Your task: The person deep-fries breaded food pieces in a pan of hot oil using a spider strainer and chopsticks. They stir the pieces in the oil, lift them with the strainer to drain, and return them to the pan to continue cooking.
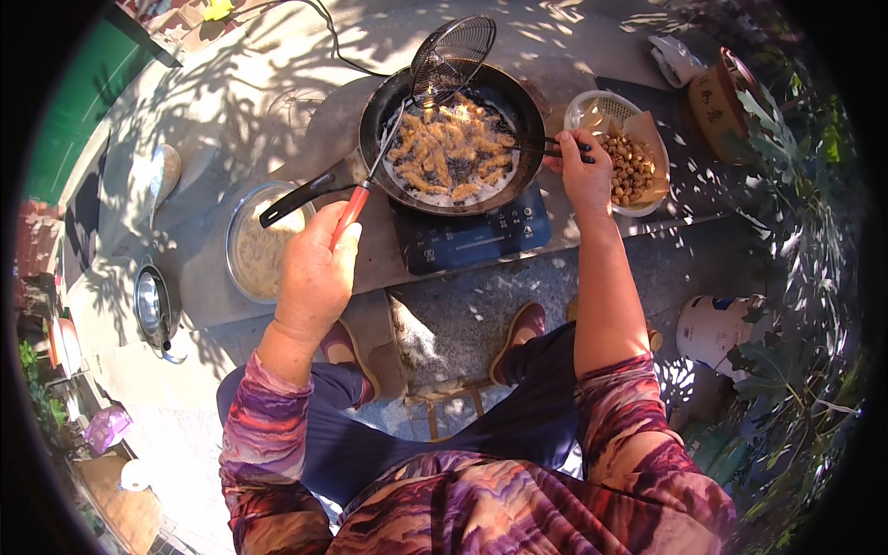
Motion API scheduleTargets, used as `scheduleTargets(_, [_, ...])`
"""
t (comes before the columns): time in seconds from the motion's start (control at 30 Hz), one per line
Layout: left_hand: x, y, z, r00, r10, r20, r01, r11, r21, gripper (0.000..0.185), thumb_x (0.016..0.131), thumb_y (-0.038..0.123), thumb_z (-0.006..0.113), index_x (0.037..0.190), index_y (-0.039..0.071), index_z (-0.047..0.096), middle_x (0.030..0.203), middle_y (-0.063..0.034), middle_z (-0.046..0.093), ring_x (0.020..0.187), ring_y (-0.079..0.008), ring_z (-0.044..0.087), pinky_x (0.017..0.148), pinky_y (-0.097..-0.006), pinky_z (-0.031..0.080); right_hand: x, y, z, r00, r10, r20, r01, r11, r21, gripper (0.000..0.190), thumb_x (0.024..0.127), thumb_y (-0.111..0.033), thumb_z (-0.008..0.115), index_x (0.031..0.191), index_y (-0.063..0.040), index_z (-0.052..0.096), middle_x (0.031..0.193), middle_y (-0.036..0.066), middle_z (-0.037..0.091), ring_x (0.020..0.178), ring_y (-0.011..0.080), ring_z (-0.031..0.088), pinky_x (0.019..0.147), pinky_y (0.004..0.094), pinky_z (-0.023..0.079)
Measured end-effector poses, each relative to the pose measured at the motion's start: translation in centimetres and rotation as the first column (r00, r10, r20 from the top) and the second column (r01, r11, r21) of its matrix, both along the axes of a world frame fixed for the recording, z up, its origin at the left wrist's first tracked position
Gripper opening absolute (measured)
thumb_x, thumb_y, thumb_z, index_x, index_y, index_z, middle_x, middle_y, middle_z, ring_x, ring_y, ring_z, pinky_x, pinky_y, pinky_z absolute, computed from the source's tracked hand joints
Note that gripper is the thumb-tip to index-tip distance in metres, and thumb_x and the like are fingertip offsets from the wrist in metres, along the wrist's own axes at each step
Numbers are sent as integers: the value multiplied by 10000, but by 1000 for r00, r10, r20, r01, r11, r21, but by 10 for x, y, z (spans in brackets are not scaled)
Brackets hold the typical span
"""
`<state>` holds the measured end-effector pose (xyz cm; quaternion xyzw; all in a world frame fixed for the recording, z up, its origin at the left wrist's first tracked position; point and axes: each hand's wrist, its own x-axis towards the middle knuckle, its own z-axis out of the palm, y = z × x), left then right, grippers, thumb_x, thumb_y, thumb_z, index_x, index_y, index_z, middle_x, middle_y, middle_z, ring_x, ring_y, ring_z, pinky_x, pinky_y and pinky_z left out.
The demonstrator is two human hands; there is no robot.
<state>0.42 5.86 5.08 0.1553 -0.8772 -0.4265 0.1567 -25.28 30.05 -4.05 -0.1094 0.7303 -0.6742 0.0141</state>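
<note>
Battered strips of food [444, 149] fry in bubbling oil in a black frying pan [533, 114], which stands on a black induction cooker [479, 239]. My left hand [319, 260] grips the red handle of a wire skimmer [454, 52]; its mesh basket tilts over the far side of the pan. Two thin dark utensils with black ends, perhaps chopsticks or tongs [548, 149], are held in my right hand [583, 170], their tips reaching to the food. Beneath the pan's handle [298, 201] is a glass bowl [239, 267] of pale batter with pieces in it.
A white plastic basket [576, 111] lined with brown paper holds browned fried pieces [628, 166] at right. Leftward lie a ladle-like spoon [164, 173] and a metal pot [149, 298]. A brown pot [721, 104], a white bucket [714, 329] and leafy branches [784, 368] line the right side.
</note>
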Motion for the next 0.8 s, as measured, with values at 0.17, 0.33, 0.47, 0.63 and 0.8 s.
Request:
scheduleTargets(0.17, [-3,1,1,1000,-6,12,6,1000,23,203,912,81,576,1100,8,596,712,-139,589,604,-213,556,586,-317,451,-6,-2,-13,998,-7,67,1,996,87,183,950,-148,579,983,27,621,862,94,656,647,166,664,604,262,556])
scheduleTargets(0.33, [-2,-1,2,999,4,46,-8,997,71,203,917,89,576,1101,6,590,713,-125,590,611,-194,553,592,-313,454,-6,-7,-7,991,-81,110,91,992,-89,216,950,-168,580,942,45,620,814,106,646,634,185,679,549,258,538])
scheduleTargets(0.47, [-2,-3,0,999,1,35,-4,997,72,198,919,92,573,1097,6,589,718,-129,590,613,-201,553,594,-315,455,-6,-9,3,980,-77,183,108,980,-166,230,959,-173,566,924,49,615,812,114,651,632,198,684,557,268,556])
scheduleTargets(0.63, [-3,-5,0,999,-1,39,-2,998,65,196,921,96,569,1095,7,591,720,-136,588,615,-211,558,594,-322,455,-5,-12,2,987,-32,158,55,989,-140,218,958,-175,568,926,35,616,798,101,642,615,186,674,552,261,549])
scheduleTargets(0.8, [-3,-6,-1,999,-1,44,-1,998,61,200,922,104,566,1097,11,592,718,-135,586,613,-216,558,589,-324,451,-4,-6,4,998,9,67,-7,999,-35,188,946,-175,585,945,10,620,775,76,623,608,157,663,554,253,523])
